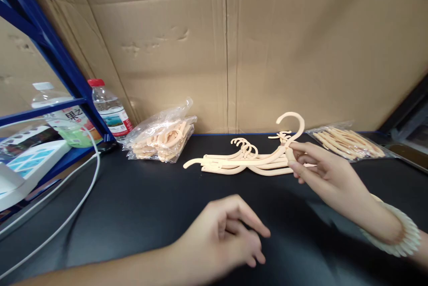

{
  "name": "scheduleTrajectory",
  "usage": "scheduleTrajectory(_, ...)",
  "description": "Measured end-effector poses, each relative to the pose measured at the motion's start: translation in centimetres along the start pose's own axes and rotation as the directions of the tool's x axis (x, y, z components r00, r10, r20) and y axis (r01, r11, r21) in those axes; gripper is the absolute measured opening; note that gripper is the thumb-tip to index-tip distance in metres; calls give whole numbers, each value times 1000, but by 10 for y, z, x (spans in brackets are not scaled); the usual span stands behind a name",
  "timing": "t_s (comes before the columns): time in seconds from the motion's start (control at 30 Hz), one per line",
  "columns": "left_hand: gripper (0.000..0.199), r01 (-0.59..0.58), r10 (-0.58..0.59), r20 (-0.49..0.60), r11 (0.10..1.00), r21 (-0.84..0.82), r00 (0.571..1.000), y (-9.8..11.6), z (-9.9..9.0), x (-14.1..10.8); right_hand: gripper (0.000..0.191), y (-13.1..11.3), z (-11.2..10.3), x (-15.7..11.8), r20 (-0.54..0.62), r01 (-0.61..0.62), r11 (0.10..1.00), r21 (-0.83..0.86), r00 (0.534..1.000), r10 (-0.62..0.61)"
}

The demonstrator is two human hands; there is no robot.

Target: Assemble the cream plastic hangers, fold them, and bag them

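Observation:
My right hand [317, 167] pinches a cream plastic clothes hanger [267, 159] just below its hook. The hook curves upward, and one arm of the hanger reaches left. Behind and under it, a row of similar hangers [230, 170] lies on the black table [150, 214], their small hooks pointing up. In the foreground, my left hand [227, 237] hovers with loosely bent fingers apart and nothing between them. The part of the held hanger behind my right fingers is hidden.
Clear bags of cream hanger parts lie at the left [167, 141] and right [347, 142]. A red-capped bottle [115, 116] stands beside a blue shelf frame [56, 45]. A white cable [90, 183] loops over the left side. Cardboard [187, 63] walls the back.

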State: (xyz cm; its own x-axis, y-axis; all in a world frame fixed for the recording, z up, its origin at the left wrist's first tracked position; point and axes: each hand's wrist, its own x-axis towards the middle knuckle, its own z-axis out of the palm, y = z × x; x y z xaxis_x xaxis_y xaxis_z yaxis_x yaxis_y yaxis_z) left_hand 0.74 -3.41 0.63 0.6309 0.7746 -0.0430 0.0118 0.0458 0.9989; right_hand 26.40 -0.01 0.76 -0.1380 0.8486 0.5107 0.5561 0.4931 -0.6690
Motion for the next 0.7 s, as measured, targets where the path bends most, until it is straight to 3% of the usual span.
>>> scheduleTrajectory(0.03, 14, -139, 121, 103, 972, 192, 987, 1, 3, -4, 29, 0, 1, 0, 30, 14, 1000, -13, 999, -13)
scheduleTrajectory(0.1, 26, -400, 284, 301, 786, 471, 911, 2, 7, -10, 24, 0, 7, -3, 91, 40, 999, -36, 995, -36)
scheduleTrajectory(0.13, 31, -465, 311, 352, 682, 565, 883, 2, 8, -11, 22, -1, 10, -5, 118, 51, 998, -49, 992, -44)
scheduleTrajectory(0.2, 46, -462, 306, 348, 533, 709, 886, 1, 7, -13, 20, -1, 16, -9, 180, 64, 994, -90, 983, -47)
scheduleTrajectory(0.27, 63, -400, 273, 303, 448, 800, 913, -1, 6, -14, 21, -1, 21, -11, 228, 86, 986, -144, 972, -51)
scheduleTrajectory(0.5, 74, -301, 128, 273, 387, 871, 954, -4, 4, -14, 19, -1, 24, -8, 339, 155, 968, -199, 937, -80)
scheduleTrajectory(0.7, 74, -263, 123, 233, 473, 841, 965, -1, 3, -15, 21, 3, 28, -7, 329, 158, 972, -175, 940, -94)
